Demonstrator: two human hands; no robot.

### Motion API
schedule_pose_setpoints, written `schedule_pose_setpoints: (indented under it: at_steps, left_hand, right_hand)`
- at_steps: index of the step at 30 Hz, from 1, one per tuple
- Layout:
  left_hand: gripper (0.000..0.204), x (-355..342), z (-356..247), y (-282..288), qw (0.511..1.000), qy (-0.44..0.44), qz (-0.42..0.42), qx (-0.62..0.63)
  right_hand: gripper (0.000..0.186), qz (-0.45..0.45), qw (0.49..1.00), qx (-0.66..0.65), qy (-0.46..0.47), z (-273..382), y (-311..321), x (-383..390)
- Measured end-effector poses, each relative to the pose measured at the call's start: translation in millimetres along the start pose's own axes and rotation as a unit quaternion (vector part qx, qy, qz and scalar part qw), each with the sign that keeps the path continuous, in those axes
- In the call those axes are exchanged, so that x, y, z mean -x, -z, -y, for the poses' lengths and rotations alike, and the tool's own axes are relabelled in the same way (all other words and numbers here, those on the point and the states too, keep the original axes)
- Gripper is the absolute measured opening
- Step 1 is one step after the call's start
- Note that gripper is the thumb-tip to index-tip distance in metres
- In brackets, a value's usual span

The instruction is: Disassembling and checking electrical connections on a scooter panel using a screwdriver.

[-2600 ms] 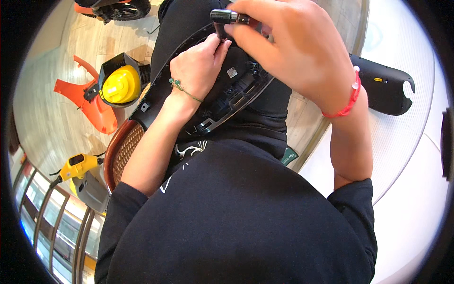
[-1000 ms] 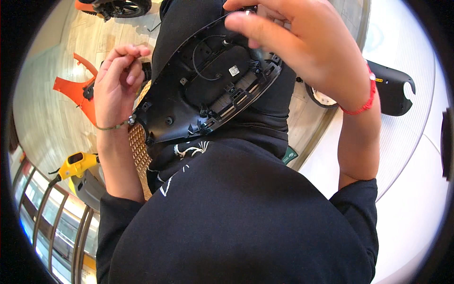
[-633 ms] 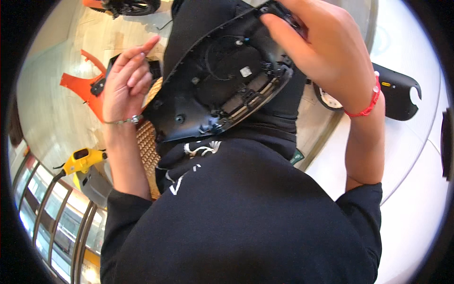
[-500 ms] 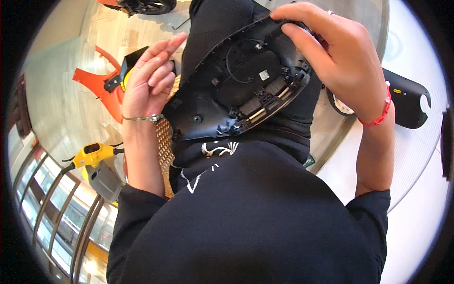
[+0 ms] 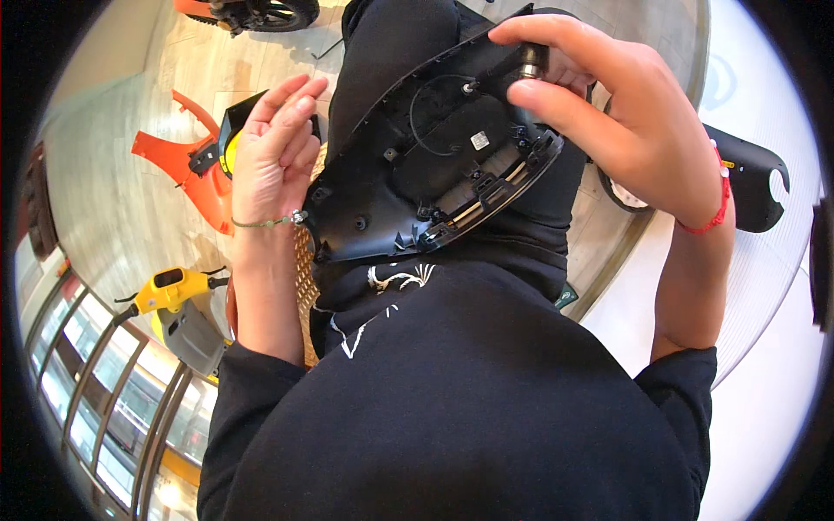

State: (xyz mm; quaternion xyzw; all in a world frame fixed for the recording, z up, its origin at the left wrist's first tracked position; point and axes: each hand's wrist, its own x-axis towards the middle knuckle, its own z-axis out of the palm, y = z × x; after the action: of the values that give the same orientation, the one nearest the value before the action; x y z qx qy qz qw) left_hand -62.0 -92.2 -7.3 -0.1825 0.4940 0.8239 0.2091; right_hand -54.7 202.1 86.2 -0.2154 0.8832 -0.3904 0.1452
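Observation:
Across my lap, over black trousers, lies a curved black plastic shell point(image 5: 360, 195), its ribbed inner side facing up. It carries clips, a thin cable loop, a small white label and a light-coloured strip along its near right edge. Above its far right end, my right hand point(image 5: 621, 113) curls around a dark cylindrical piece with a shiny metal band point(image 5: 530, 65), most of it hidden by the fingers. My left hand point(image 5: 276, 148) hovers beside the shell's left edge, palm turned up. Its fingertips and thumb are drawn together; anything between them is too small to make out.
An orange plastic part point(image 5: 195, 178) and a black-and-yellow piece lie left on the wooden floor. A yellow-and-grey scooter front point(image 5: 187, 317) stands lower left, with a wheel point(image 5: 282, 13) at the far left. On the right, a black panel point(image 5: 756, 182) rests by a white table point(image 5: 773, 286).
My right hand has shifted slightly right and its thumb and forefinger have spread, exposing the banded cylinder. The fingers of my left hand have drawn in a little. The shell has barely moved.

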Motion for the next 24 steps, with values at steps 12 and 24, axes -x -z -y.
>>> schedule_pose_setpoints:
  at_steps: [12, 24]
  left_hand:
    - [0.03, -0.5, -18.2, 10.4, 0.996, -0.013, -0.042, -0.083]
    - [0.025, -1.8, -10.1, 8.8, 0.991, -0.04, -0.035, -0.121]
  right_hand:
    - [0.015, -0.301, 0.951, -0.033, 0.063, -16.2, -32.2, -15.6]
    - [0.021, -0.159, 0.985, 0.008, -0.071, 21.2, -13.7, -10.7]
